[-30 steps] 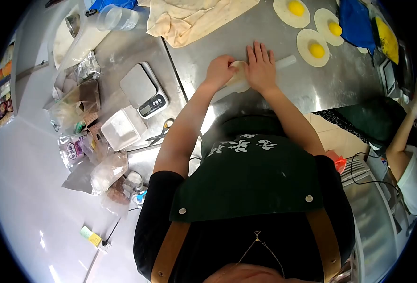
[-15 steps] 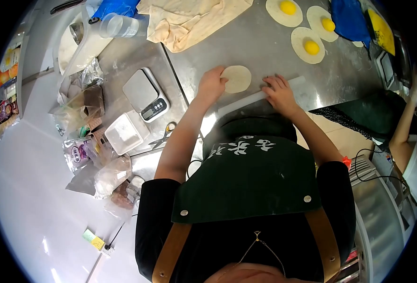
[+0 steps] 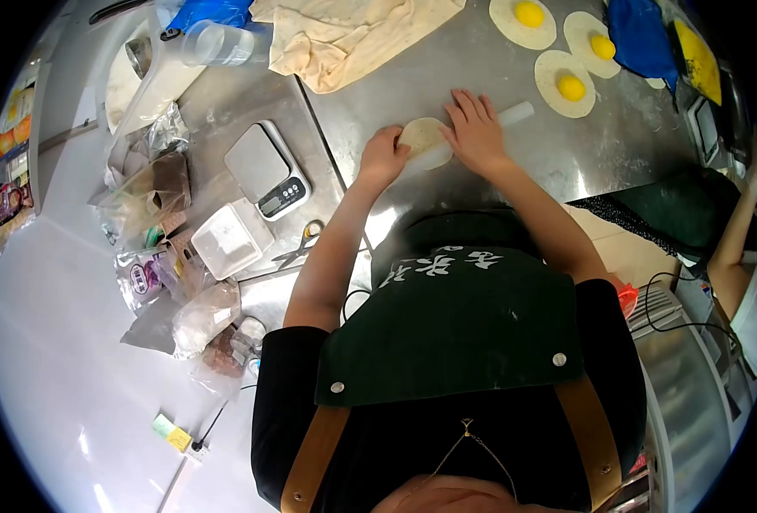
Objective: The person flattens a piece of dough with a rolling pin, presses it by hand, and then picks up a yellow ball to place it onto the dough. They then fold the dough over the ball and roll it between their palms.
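The room is bright, and white light shines back in spots from the metal table (image 3: 609, 145) and in thin streaks from the pale wall (image 3: 53, 359). The black shirt (image 3: 378, 440) looks very dark. Everything bends into a round shape with black corners, and the packets (image 3: 9, 175) by the left edge look stretched and fuzzy.

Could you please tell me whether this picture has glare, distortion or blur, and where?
Head view: strong wide-angle distortion, with black curved borders at both sides; head view: glare on the steel table, with a bright patch beside the left forearm; head view: the upper edge of the green apron looks soft, whereas the dough disc has a fairly clear outline.
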A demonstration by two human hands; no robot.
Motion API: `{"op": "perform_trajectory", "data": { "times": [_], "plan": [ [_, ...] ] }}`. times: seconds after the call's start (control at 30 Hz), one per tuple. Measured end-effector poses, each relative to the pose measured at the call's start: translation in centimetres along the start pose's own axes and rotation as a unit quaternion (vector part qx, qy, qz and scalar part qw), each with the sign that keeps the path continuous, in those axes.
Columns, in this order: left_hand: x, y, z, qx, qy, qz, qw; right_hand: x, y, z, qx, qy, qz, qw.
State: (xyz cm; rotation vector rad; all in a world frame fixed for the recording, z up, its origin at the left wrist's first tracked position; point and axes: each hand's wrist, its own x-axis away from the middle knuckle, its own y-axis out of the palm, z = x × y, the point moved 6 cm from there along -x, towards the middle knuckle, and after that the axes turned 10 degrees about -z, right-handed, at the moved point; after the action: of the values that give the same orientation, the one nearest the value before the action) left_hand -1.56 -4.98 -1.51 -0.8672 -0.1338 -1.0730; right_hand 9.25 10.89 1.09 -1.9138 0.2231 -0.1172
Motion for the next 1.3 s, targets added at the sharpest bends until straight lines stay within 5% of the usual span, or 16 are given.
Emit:
{"op": "perform_trajectory", "data": {
  "times": [0.47, 0.77, 0.87, 0.97, 1.07, 1.17, 1.3],
  "plan": [
    [-2.4, -0.9, 0.7, 0.122, 0.013, 0.018, 0.992, 1.0, 0.9, -0.4, 0.046, 0.07, -0.019, 0.996],
    [-2.7, -0.3, 3.3, -0.09, 0.032, -0.054, 0.994, -0.6, 1.0, -0.3, 0.04, 0.075, -0.005, 0.996],
    [-1.0, -0.6, 5.3, -0.165, 0.036, -0.027, 0.985, 3.1, 0.5, 0.0, -0.034, 0.016, -0.038, 0.999],
    [1.9, -1.7, 8.2, -0.09, 0.081, -0.026, 0.992, 7.5, -0.2, 1.0, -0.059, -0.06, -0.053, 0.995],
    [1.7, -2.1, 6.6, 0.042, -0.011, -0.026, 0.999, 8.5, -1.2, 1.7, -0.057, -0.054, -0.091, 0.993],
    [0.1, 0.6, 1.7, -0.087, -0.053, -0.022, 0.995, 7.8, -2.0, 1.5, -0.067, -0.066, -0.089, 0.992],
    [-0.1, 0.9, 0.8, -0.066, -0.02, 0.007, 0.998, 5.7, -3.1, 0.6, -0.067, -0.077, -0.083, 0.991]
  ]
}}
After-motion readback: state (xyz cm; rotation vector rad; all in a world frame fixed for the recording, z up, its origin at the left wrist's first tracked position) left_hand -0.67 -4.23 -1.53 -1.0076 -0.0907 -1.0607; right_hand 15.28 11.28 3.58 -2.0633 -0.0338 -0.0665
